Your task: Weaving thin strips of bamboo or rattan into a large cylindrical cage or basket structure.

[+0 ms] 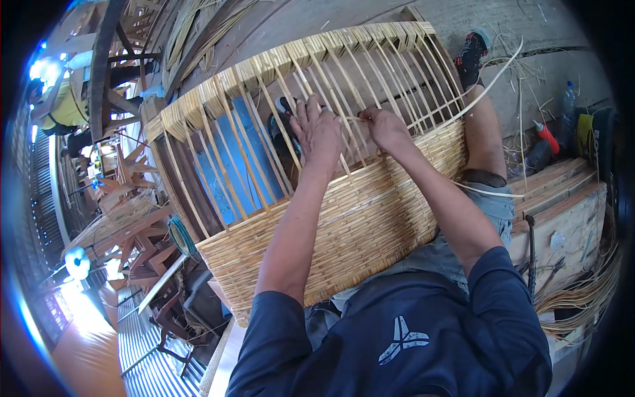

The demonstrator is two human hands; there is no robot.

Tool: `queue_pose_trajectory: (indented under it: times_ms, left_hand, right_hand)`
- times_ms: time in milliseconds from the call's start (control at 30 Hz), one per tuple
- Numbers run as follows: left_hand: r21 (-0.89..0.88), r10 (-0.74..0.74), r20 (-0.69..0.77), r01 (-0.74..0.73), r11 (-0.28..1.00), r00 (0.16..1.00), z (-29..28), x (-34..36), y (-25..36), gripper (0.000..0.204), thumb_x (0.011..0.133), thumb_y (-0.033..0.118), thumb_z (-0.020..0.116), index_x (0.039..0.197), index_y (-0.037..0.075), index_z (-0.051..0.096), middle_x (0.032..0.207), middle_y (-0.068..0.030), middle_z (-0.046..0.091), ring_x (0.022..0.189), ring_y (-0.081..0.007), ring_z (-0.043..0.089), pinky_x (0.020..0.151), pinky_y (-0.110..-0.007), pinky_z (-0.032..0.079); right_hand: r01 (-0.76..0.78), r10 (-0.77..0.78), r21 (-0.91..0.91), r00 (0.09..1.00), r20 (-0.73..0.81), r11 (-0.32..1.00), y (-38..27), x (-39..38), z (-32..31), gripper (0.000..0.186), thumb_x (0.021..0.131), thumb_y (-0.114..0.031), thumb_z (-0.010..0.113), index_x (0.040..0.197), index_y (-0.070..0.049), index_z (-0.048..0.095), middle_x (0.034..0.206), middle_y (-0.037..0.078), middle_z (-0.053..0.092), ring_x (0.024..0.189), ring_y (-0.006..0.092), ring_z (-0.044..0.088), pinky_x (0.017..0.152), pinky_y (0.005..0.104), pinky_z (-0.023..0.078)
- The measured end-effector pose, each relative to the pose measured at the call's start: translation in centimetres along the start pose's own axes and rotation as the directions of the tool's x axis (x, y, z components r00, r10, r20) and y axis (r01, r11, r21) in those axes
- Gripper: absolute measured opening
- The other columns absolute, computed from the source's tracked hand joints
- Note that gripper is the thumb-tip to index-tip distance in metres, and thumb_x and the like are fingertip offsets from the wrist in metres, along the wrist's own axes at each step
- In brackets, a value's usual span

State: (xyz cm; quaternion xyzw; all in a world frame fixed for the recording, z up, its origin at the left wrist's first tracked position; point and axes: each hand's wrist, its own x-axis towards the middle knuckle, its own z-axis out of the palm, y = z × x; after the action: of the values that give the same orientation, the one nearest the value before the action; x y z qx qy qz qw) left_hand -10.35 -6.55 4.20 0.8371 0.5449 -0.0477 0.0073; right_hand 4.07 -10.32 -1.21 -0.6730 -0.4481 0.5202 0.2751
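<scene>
A wicker panel on a wooden frame lies across my lap, its near half a dense rattan weave (357, 212). Beyond the weave, bare rattan stakes (246, 152) run to the wrapped far rail (264, 66). My left hand (319, 135) lies over the middle stakes with its fingers stretched out and slightly apart. Just right of it, my right hand (390, 132) pinches a thin rattan strip (352, 118) that spans the gap between the hands. The left thumb's contact with that strip is hard to make out. A long loose strand (493, 83) curves up at the panel's right end.
Beneath the stakes shows a blue board (231, 165). On the right are a wooden box (562, 218), a red-capped bottle (548, 137) and a bundle of rattan strands (579, 298). Wooden furniture parts (132, 231) crowd the left, where another person (63, 106) is partly visible.
</scene>
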Motion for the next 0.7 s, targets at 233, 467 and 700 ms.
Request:
queue_pose_trajectory:
  times_ms: [233, 467, 700]
  left_hand:
    - [-0.172, 0.157, -0.038, -0.161, 0.972, 0.987, -4.4, -3.6, -1.7, 0.013, 0.081, 0.011, 0.057, 0.089, 0.008, 0.067, 0.133, -0.0139, 0.039, 0.128, -0.0385, 0.030, 0.102, -0.056, 0.023]
    - [-0.040, 0.287, -0.015, -0.287, 0.957, 0.958, -4.1, -2.6, -3.3, 0.013, 0.078, 0.015, 0.061, 0.088, 0.010, 0.068, 0.131, -0.0095, 0.044, 0.127, -0.0360, 0.032, 0.101, -0.053, 0.024]
    - [0.082, 0.035, -0.089, -0.028, 0.996, 0.995, -3.9, -2.6, -4.9, 0.023, 0.082, 0.020, 0.058, 0.100, 0.010, 0.066, 0.135, -0.0105, 0.041, 0.130, -0.0383, 0.031, 0.105, -0.056, 0.020]
  right_hand:
    - [0.481, -0.474, -0.259, 0.876, 0.096, 0.837, -3.3, -3.2, 1.9, 0.032, 0.085, -0.019, 0.057, 0.117, -0.015, 0.058, 0.119, 0.006, 0.058, 0.118, 0.0301, 0.044, 0.097, 0.0492, 0.035]
    - [0.330, -0.345, -0.364, 0.938, 0.026, 0.871, -3.9, -3.6, 1.6, 0.028, 0.089, -0.023, 0.053, 0.116, -0.020, 0.059, 0.112, 0.004, 0.062, 0.108, 0.0266, 0.053, 0.093, 0.0466, 0.036]
    - [0.240, -0.232, -0.331, 0.971, 0.063, 0.913, -5.0, -2.8, 4.1, 0.021, 0.089, -0.022, 0.050, 0.105, -0.021, 0.063, 0.094, 0.004, 0.067, 0.094, 0.0260, 0.058, 0.080, 0.0451, 0.040]
